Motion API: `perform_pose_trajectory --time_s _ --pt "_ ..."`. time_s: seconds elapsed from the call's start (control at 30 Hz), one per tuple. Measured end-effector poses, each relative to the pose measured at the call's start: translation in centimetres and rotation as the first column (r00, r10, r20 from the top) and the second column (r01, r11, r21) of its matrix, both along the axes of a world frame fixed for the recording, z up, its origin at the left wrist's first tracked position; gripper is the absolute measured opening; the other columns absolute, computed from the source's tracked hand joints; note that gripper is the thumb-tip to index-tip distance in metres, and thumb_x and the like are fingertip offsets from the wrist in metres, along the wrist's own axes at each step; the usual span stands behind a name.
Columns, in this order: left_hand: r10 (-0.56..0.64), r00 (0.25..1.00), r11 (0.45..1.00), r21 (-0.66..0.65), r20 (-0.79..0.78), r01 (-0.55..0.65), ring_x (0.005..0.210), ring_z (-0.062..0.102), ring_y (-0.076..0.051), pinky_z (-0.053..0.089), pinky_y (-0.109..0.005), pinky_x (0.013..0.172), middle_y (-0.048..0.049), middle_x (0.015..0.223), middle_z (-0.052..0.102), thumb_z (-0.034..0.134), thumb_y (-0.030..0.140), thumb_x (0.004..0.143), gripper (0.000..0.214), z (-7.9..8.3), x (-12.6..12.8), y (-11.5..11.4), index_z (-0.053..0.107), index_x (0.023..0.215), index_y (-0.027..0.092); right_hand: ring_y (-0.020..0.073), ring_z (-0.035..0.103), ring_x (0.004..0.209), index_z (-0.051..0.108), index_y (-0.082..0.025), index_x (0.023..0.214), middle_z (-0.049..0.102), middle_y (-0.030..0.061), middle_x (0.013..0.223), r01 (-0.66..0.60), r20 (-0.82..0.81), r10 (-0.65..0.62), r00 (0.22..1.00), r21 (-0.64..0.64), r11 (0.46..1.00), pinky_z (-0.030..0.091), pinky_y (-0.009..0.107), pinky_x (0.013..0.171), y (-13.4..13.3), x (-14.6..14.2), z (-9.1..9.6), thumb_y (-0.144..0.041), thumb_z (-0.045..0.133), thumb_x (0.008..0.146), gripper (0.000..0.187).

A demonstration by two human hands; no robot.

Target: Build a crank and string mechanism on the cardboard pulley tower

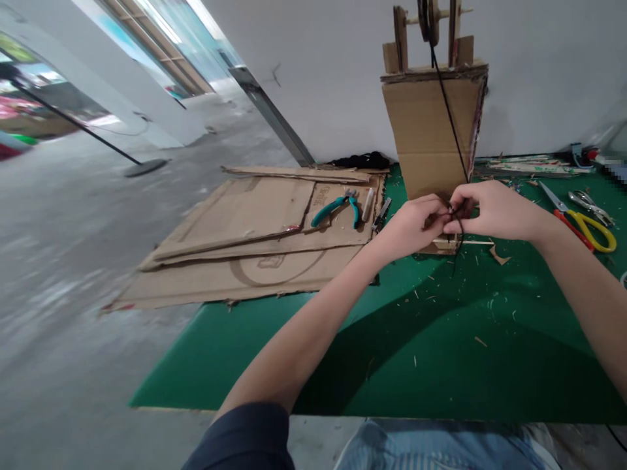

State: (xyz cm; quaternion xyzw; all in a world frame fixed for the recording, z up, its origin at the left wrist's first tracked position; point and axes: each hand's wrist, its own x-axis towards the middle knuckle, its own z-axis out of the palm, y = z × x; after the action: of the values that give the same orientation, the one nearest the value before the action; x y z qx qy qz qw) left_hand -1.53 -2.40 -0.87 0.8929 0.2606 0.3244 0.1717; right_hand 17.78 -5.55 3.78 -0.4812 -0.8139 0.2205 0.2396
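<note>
A black cord (449, 114) runs down from a cardboard wheel (429, 19) on a wooden axle at the top of a cardboard tower (431, 130). My left hand (416, 225) and my right hand (484, 209) meet low in front of the tower. Both pinch the cord, and a loose end dangles below the fingers. A small dark bit shows between the fingertips, too small to name. Just under my hands is the tower's low cardboard base (443, 248), partly hidden, with a thin wooden stick (477, 243) poking out to the right.
Flat cardboard sheets (235, 215) lie at the left of the green table (392, 365), with teal-handled pliers (337, 209) on them. Scissors (582, 222) and metal pliers (590, 205) lie at the right. Scraps are scattered about. A white wall (313, 85) stands behind.
</note>
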Motion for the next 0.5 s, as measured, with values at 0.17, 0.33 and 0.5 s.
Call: perform_pose_trajectory --time_s 0.17,0.33,0.5 --pt "0.065 0.998 0.938 -0.340 -0.006 -0.063 0.060 0.051 -0.009 0.039 -0.021 0.055 -0.0010 0.070 0.060 0.045 0.020 0.093 0.020 0.4 0.3 0.0 0.056 0.077 0.015 0.0190 0.065 0.079 0.066 -0.019 0.087 0.071 0.0045 0.084 -0.061 0.062 0.054 0.997 0.116 0.991 0.044 0.029 0.069 0.8 0.3 -1.1 -0.029 0.068 0.076 0.014" --pt "0.066 0.998 0.829 -0.556 -0.012 -0.062 0.053 0.052 -0.007 0.039 -0.018 0.049 -0.0017 0.066 0.063 0.041 0.021 0.097 0.028 0.8 0.1 0.2 0.055 0.074 0.014 0.0190 0.068 0.080 0.069 -0.019 0.089 0.074 0.0044 0.085 -0.081 0.059 0.075 0.995 0.114 0.990 0.046 0.030 0.072 0.9 0.4 -1.1 -0.023 0.062 0.081 0.012" --pt "0.082 0.996 0.769 -0.637 0.021 -0.050 0.051 0.052 -0.005 0.039 -0.017 0.049 -0.0007 0.061 0.063 0.043 0.017 0.097 0.028 1.1 0.2 0.1 0.058 0.074 0.013 0.0178 0.068 0.076 0.071 -0.019 0.089 0.074 0.0032 0.081 -0.090 0.007 0.090 0.996 0.097 0.991 0.048 0.030 0.072 0.9 0.6 -1.3 -0.023 0.057 0.083 0.015"
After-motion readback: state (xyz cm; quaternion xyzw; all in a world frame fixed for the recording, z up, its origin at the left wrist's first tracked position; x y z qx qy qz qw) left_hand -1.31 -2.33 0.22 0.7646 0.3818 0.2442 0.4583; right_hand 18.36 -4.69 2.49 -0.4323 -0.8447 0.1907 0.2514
